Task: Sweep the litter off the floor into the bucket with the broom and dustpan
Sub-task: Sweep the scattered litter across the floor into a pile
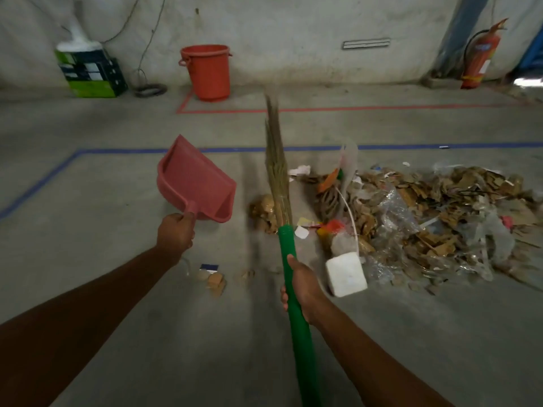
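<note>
One pink dustpan [195,183] is off the floor [117,289]. The left hand [175,230] has its fingers curled round the dustpan's handle. One broom [286,242] is in the right hand [302,289], which is wrapped round its green shaft. The bristles point away towards the wall and are blurred.

One orange bucket [208,71] stands upright by the far wall, inside the corner of one red tape line [352,108] and well apart from the litter.

One large litter pile [426,224] of cardboard scraps, paper and clear plastic lies right of the broom, on the near side of one blue tape line [147,150]. One white block [346,277] sits at the pile's near edge. A few loose scraps [216,279] lie apart between the two arms.

One fire extinguisher [479,57] stands at the far right. A stack of boxes [91,73] stands at the far left; how many cannot be told.
</note>
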`<state>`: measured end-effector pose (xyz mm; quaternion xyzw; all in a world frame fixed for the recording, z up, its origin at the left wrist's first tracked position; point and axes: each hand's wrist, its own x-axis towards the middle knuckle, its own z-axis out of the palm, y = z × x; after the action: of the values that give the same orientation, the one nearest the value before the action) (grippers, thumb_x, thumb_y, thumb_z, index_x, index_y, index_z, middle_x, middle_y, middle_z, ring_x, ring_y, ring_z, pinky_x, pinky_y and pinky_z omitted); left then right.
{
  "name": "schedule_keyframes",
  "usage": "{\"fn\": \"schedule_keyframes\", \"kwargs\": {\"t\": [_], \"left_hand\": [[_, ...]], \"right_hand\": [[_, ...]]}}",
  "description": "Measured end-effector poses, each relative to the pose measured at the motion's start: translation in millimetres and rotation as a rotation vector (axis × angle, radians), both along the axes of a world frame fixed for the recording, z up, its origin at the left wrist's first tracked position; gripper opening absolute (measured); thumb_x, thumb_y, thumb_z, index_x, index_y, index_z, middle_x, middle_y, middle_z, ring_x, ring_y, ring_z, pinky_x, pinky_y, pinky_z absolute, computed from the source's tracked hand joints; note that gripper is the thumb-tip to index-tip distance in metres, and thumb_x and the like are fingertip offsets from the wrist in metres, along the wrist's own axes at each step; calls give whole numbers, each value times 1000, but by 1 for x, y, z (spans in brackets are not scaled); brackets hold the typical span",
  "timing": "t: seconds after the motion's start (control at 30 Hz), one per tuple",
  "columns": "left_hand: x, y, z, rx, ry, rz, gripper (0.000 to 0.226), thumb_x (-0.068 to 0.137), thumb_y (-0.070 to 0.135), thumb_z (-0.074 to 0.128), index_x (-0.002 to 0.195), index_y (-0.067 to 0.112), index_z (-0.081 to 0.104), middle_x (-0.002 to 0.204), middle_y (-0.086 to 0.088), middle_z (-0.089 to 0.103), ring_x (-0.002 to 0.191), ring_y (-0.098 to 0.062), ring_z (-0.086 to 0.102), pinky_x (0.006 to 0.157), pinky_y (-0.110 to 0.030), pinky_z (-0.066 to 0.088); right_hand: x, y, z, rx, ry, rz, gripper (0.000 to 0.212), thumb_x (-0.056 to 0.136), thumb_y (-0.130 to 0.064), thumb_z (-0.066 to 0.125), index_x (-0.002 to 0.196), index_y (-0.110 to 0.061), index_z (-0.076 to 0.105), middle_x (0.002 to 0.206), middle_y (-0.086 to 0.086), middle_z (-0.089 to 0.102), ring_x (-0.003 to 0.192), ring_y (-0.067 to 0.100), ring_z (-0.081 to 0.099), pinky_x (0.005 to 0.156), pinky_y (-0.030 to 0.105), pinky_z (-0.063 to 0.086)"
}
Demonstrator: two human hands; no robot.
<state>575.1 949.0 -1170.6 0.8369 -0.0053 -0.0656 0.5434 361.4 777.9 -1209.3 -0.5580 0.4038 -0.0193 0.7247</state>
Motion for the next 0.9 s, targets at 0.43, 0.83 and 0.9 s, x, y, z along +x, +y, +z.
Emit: {"fn": "schedule_keyframes", "kwargs": {"t": [0.43, 0.83, 0.9], "left_hand": [[13, 147, -27, 229, 43, 279, 70, 89, 65, 53, 93, -3, 69, 79, -22, 69, 74, -41, 70, 74, -48, 58], [-4, 62, -4, 171, 106, 35, 46, 91, 52, 62, 70, 11, 59, 62, -7, 56, 44, -21, 48, 34, -17, 32], [-7, 49, -6, 156, 101, -8, 47, 93, 53, 61, 70, 12, 58, 63, -8, 56, 45, -21, 48, 37, -19, 32]], "right_hand": [[-67, 127, -81, -66, 234, 463, 38, 107, -44, 39, 94, -11, 51, 63, 3, 51, 37, 10, 47, 39, 24, 40], [-44, 11, -78, -115, 321, 66, 45, 105, -48, 44, 92, -6, 54, 64, 12, 55, 50, 24, 54, 53, 33, 49], [-50, -12, -71, -128, 317, -19, 46, 105, -48, 44, 88, -6, 54, 66, 12, 57, 53, 24, 55, 58, 35, 50]]}}
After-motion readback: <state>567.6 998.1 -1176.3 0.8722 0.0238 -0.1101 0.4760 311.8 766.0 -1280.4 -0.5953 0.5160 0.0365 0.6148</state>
